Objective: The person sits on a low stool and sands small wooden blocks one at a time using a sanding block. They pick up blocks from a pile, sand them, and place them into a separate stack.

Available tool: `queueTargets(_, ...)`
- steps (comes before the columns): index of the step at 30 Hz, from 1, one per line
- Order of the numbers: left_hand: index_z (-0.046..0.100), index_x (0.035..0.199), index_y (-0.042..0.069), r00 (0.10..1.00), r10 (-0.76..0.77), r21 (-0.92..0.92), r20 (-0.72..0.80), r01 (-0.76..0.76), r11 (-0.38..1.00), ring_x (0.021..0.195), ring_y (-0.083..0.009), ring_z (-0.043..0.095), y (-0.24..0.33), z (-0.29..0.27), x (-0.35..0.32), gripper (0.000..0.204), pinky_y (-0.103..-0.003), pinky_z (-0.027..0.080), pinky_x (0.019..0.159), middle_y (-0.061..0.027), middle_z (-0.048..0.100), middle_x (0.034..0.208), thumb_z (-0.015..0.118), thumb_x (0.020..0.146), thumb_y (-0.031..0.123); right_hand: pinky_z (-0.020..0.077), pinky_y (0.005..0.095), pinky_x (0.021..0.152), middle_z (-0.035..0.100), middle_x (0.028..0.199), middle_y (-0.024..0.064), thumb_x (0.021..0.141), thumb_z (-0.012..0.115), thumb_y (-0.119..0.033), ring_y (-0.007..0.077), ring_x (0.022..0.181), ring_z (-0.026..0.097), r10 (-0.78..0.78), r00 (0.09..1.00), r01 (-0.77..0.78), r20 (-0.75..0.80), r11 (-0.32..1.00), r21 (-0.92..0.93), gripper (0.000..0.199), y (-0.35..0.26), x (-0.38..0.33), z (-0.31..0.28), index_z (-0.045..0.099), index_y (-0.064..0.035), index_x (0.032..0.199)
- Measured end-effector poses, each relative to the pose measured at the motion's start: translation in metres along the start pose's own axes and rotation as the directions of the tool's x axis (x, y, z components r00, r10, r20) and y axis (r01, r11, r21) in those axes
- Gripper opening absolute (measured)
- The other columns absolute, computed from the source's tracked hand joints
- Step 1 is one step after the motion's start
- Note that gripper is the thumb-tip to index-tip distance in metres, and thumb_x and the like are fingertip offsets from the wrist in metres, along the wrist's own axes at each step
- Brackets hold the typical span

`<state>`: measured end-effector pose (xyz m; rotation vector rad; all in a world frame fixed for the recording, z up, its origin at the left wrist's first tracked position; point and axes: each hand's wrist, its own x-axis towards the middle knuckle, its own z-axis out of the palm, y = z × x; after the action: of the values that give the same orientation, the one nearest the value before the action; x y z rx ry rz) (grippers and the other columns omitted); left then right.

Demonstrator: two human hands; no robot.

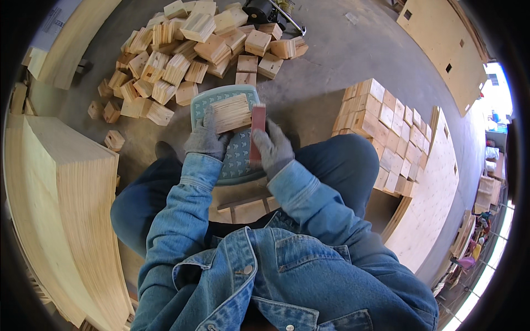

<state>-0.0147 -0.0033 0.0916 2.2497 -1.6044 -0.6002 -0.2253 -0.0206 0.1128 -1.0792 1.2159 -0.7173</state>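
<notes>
In front of me a pale teal plastic stool (237, 160) with a raised pattern on its top stands between my knees. A layered plywood block (232, 113) lies on its far part. My left hand (207, 138), in a grey glove, is closed on the near left edge of that block. Gloved the same way, my right hand (273, 148) grips a long, narrow sanding block (258, 132) with a reddish-brown face. The sanding block stands on edge by the plywood block's right end; whether the two touch I cannot tell. My right fingertips are partly hidden behind it.
Beyond the stool spreads a loose heap of wooden blocks (182, 55). On the right, blocks are stacked in neat rows (386, 132) beside a plywood sheet (436, 182). A tall stack of plywood sheets (72, 193) stands close on my left. A black tool (259, 10) lies behind the heap.
</notes>
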Motion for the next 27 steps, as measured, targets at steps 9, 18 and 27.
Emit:
queueTargets(9,0.04,0.159,0.013,0.987,0.114,0.112,-0.114,-0.101,0.989,0.137,-0.0449,0.052,0.011,-0.018,0.002,0.102,-0.053,0.046,0.113,-0.0236,0.048,0.153,0.091,0.074,0.036,0.0539,0.0328,0.101,0.069,0.135,0.0191,0.1,0.076,-0.029,0.0243,0.119,0.068,0.042,0.997,-0.043,-0.07,0.999,-0.02,0.062,-0.004,0.037,-0.009,0.056,0.0034,0.148)
queueTargets(18,0.039,0.16,0.013,0.986,0.165,0.149,0.031,-0.167,0.975,0.147,-0.0433,0.042,0.011,0.005,0.039,0.11,-0.051,0.036,0.124,-0.0207,0.043,0.159,0.093,0.066,0.03,0.0534,0.0326,0.101,0.068,0.135,0.0173,0.102,0.073,-0.023,0.0222,0.116,0.067,0.118,0.993,-0.117,0.016,0.991,-0.06,0.058,-0.014,0.036,-0.019,0.055,0.0057,0.148)
queueTargets(27,0.045,0.155,0.017,0.974,0.227,0.025,0.012,-0.228,0.973,0.141,-0.0432,0.049,0.015,-0.004,0.033,0.103,-0.051,0.042,0.12,-0.0201,0.05,0.152,0.093,0.064,0.027,0.0569,0.0321,0.088,0.075,0.119,0.0139,0.098,0.076,-0.028,0.0203,0.101,0.071,-0.019,1.0,0.018,0.003,0.984,0.18,0.053,-0.078,0.098,0.003,0.065,0.0048,0.139)
